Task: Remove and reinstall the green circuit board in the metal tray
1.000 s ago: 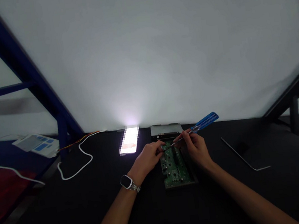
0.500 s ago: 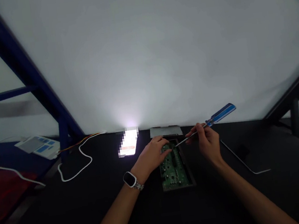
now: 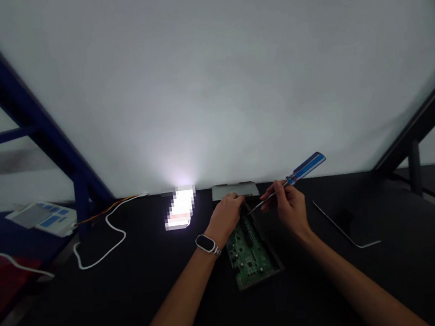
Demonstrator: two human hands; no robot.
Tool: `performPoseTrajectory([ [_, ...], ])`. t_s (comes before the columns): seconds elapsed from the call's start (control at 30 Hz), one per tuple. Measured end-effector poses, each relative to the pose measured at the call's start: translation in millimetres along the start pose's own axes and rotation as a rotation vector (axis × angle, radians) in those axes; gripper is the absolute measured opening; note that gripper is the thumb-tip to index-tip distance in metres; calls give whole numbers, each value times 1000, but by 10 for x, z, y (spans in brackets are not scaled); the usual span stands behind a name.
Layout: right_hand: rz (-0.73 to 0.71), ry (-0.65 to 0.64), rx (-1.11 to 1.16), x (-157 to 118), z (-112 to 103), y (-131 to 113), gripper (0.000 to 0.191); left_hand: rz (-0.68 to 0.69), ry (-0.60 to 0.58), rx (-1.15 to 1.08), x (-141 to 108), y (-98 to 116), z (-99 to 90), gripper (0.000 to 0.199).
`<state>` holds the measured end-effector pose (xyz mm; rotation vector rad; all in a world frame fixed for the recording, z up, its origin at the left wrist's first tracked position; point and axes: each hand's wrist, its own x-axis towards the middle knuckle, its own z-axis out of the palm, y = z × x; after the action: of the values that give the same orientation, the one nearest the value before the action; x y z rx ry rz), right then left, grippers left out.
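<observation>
We stand over a matte black tabletop (image 3: 377,281) that fills the lower part of our view; behind it rises a smooth, pale grey wall (image 3: 206,79), brightened by a soft glare at its foot; a dark-blue steel frame (image 3: 23,119) slants across at ten o'clock, and a dark upright post (image 3: 414,169) stands at three o'clock.

On the table, at nine o'clock, a thin white cable (image 3: 100,248) loops beside a bundle of orange and yellow wires (image 3: 107,209); beyond them lies a flat white-and-blue card (image 3: 43,220), and a red surface (image 3: 1,287) shows at eight o'clock. A glowing flat rectangle (image 3: 179,208) sits just left of centre, too pixelated to name; a thin, L-shaped metal rod (image 3: 342,227) lies at four o'clock.

The green circuit board (image 3: 249,252) lies flat at six o'clock, tilted slightly, its far end just below a flat silver metal plate (image 3: 234,190); our left hand (image 3: 225,218), wearing a black-faced watch (image 3: 206,243), curls over that far end, though we cannot tell whether it grips the board; our right hand (image 3: 289,207) pinches a slim blue-handled screwdriver (image 3: 306,167), its steel shaft angled down toward the board, its tip just beside our left hand.
</observation>
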<state>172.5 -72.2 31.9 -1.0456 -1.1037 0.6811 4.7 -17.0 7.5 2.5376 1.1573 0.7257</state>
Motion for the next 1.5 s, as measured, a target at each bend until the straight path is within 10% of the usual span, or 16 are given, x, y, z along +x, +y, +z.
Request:
performPoseTrajectory([
  [0.77,-157,-406,-366,430,580,-19,48,-95,138,-126,-297,-289,-161,20],
  [1.5,-194,-472,-472,427,575,-6,44,-140,325,-370,-191,-239,-72,7],
])
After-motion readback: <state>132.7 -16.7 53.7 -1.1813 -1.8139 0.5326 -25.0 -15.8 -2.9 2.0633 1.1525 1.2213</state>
